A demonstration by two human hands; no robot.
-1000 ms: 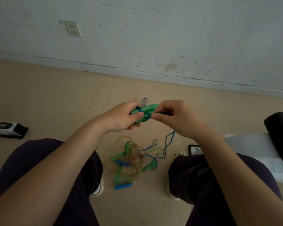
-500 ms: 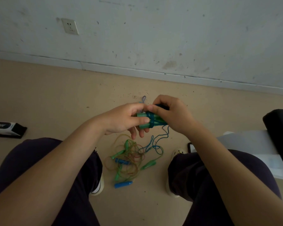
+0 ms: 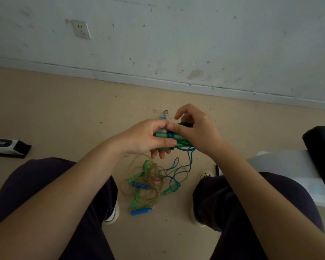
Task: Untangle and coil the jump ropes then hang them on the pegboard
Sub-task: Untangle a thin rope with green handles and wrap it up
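The light around me is dim and even, with a greenish cast and no glare. My left hand [image 3: 146, 139] and right hand [image 3: 199, 132] look slightly soft. Beyond them the pale skirting line [image 3: 158, 79] bows from wide-angle distortion.

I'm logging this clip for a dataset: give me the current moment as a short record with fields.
left hand: left hand grips the green plastic jump-rope handles
right hand: right hand pinches the blue cord wrapped round those handles
trailing cord: hangs down to the floor pile
floor pile: tangled green, yellow and blue ropes between the feet, a loose blue handle at its near edge
pegboard: not in view
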